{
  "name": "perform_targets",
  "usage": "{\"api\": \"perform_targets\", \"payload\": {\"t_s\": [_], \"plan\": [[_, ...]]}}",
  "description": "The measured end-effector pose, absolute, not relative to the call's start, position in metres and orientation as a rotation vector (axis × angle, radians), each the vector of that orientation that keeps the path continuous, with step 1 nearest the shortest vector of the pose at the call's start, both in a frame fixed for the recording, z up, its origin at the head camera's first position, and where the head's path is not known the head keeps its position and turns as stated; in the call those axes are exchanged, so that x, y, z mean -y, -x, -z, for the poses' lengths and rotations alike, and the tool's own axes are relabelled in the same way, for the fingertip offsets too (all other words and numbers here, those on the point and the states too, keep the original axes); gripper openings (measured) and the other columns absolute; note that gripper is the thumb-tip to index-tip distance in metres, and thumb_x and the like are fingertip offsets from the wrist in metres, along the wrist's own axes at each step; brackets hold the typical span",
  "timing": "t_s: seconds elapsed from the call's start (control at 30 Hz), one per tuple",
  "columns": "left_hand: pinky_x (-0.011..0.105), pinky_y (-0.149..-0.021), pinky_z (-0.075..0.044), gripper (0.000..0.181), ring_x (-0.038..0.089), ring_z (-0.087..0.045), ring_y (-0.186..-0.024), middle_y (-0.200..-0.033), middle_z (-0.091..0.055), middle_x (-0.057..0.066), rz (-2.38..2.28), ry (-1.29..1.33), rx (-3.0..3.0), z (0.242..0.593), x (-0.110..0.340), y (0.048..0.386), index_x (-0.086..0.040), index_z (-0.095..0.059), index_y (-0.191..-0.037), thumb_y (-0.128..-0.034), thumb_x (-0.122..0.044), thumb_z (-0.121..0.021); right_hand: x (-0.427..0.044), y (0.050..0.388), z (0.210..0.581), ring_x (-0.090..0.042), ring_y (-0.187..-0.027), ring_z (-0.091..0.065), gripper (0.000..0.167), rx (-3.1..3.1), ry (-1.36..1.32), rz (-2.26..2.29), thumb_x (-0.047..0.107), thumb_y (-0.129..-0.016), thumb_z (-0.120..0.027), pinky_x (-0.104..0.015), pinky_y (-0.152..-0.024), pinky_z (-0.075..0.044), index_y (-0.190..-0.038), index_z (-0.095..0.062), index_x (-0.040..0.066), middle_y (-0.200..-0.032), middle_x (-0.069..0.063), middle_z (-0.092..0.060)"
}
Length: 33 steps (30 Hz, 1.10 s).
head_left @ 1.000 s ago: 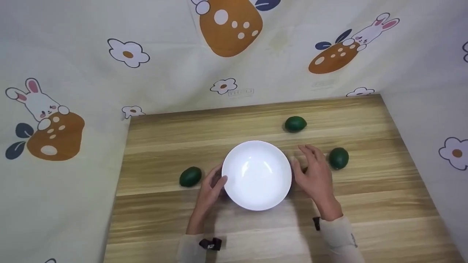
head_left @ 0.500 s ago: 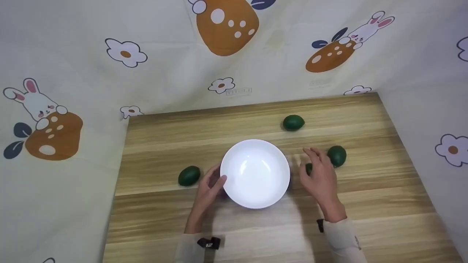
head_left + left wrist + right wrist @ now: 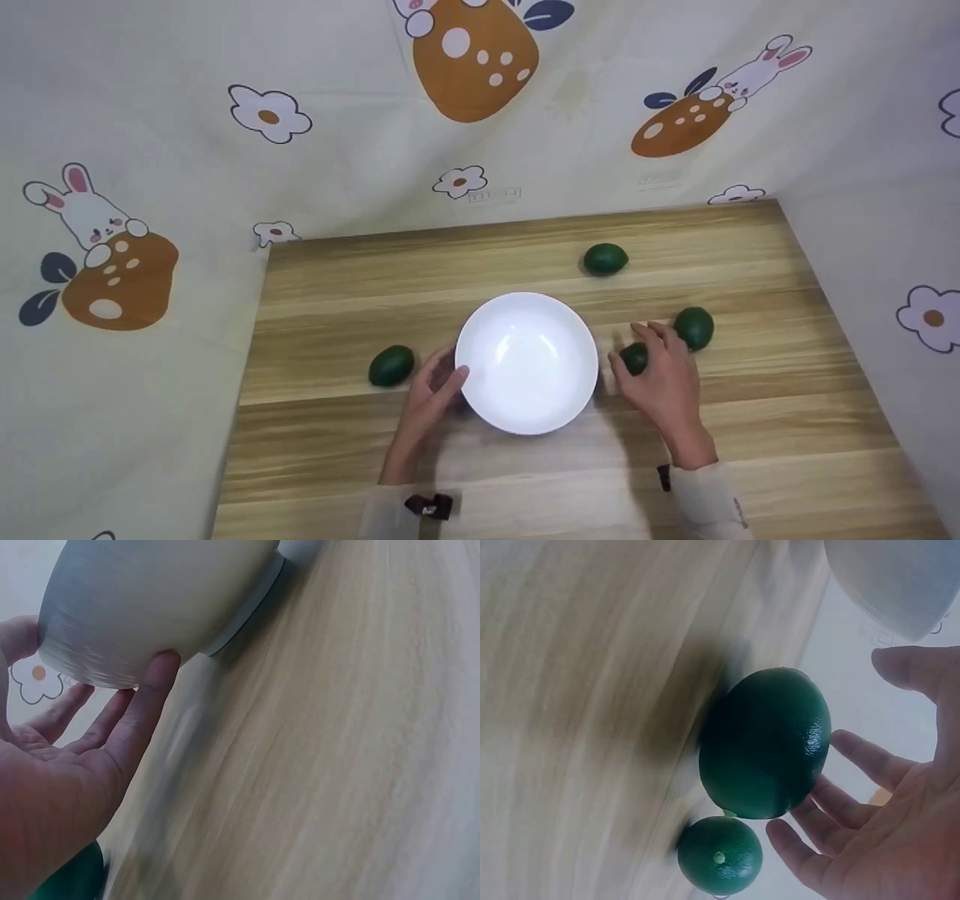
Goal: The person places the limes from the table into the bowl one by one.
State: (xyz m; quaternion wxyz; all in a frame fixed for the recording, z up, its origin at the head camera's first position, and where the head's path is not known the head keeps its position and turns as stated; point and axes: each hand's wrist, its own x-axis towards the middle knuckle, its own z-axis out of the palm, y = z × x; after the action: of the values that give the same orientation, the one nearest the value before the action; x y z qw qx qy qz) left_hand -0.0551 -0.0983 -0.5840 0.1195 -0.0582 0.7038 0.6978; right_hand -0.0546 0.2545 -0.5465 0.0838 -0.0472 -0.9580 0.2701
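A white bowl (image 3: 527, 364) stands on the wooden table. My left hand (image 3: 429, 405) grips its left side, thumb on the rim and fingertips against the outer wall (image 3: 142, 622). To the bowl's right, my right hand (image 3: 664, 382) reaches over a dark green lime (image 3: 634, 358). In the right wrist view, the fingers of that hand (image 3: 885, 802) lie close behind this lime (image 3: 765, 742), while the thumb stands apart from it. Whether the fingertips touch the lime, I cannot tell. A second lime (image 3: 694, 328) lies just beyond the right hand's knuckles.
Another lime (image 3: 605, 259) rests behind the bowl, and one more lime (image 3: 391, 366) lies left of my left hand. A pale cloth (image 3: 360, 150) printed with rabbits and flowers hangs along the back and sides of the wooden table (image 3: 322, 300).
My right hand has drawn away from the bowl, rightward and slightly toward me, bringing the lime between its thumb and fingers into view. The left hand keeps its grip on the bowl.
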Motion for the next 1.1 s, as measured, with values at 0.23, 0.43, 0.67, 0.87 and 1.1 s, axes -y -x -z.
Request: {"api": "perform_targets", "payload": {"t_s": [0.23,0.43,0.67,0.87,1.1], "plan": [[0.051,-0.123,-0.042,0.056,0.037,-0.050,-0.150,-0.158,-0.055,0.017,-2.031,0.175,-2.080,0.586,0.096,0.053,-0.007,-0.054,-0.152,-0.1026,-0.027,-0.070,-0.256,0.049,0.551,-0.052,-0.129,-0.058,0.059,2.890,0.183,-0.793,0.030,-0.087,-0.082,-0.069,-0.103,-0.048,-0.135,-0.066,-0.002,-0.143,-0.030,-0.058],[0.051,-0.125,-0.040,0.056,0.037,-0.049,-0.151,-0.159,-0.054,0.018,-2.046,0.158,-2.084,0.586,0.094,0.053,-0.006,-0.052,-0.153,-0.1035,-0.026,-0.069,-0.259,0.046,0.552,-0.052,-0.125,-0.062,0.056,2.886,0.182,-0.770,0.025,-0.085,-0.085,-0.068,-0.096,-0.053,-0.132,-0.069,-0.001,-0.140,-0.031,-0.060],[0.051,-0.125,-0.040,0.058,0.035,-0.049,-0.152,-0.161,-0.053,0.014,-2.034,0.183,-2.101,0.586,0.095,0.052,-0.010,-0.053,-0.154,-0.1023,-0.029,-0.071,-0.259,0.043,0.551,-0.052,-0.128,-0.059,0.061,2.918,0.172,-0.774,0.021,-0.082,-0.087,-0.069,-0.099,-0.052,-0.136,-0.066,0.000,-0.143,-0.030,-0.057],[0.051,-0.124,-0.040,0.059,0.033,-0.048,-0.153,-0.162,-0.052,0.011,-2.016,0.200,-2.097,0.586,0.096,0.050,-0.014,-0.053,-0.154,-0.1019,-0.036,-0.071,-0.260,0.042,0.553,-0.050,-0.132,-0.056,0.063,2.952,0.211,-0.825,0.016,-0.083,-0.086,-0.069,-0.103,-0.051,-0.141,-0.062,0.001,-0.145,-0.029,-0.055],[0.051,-0.124,-0.040,0.062,0.033,-0.046,-0.154,-0.163,-0.052,0.010,-2.008,0.236,-2.079,0.587,0.097,0.050,-0.016,-0.054,-0.154,-0.1007,-0.041,-0.072,-0.261,0.041,0.554,-0.050,-0.137,-0.053,0.067,2.974,0.278,-0.870,0.009,-0.086,-0.081,-0.070,-0.105,-0.049,-0.147,-0.055,0.000,-0.147,-0.029,-0.054]]}}
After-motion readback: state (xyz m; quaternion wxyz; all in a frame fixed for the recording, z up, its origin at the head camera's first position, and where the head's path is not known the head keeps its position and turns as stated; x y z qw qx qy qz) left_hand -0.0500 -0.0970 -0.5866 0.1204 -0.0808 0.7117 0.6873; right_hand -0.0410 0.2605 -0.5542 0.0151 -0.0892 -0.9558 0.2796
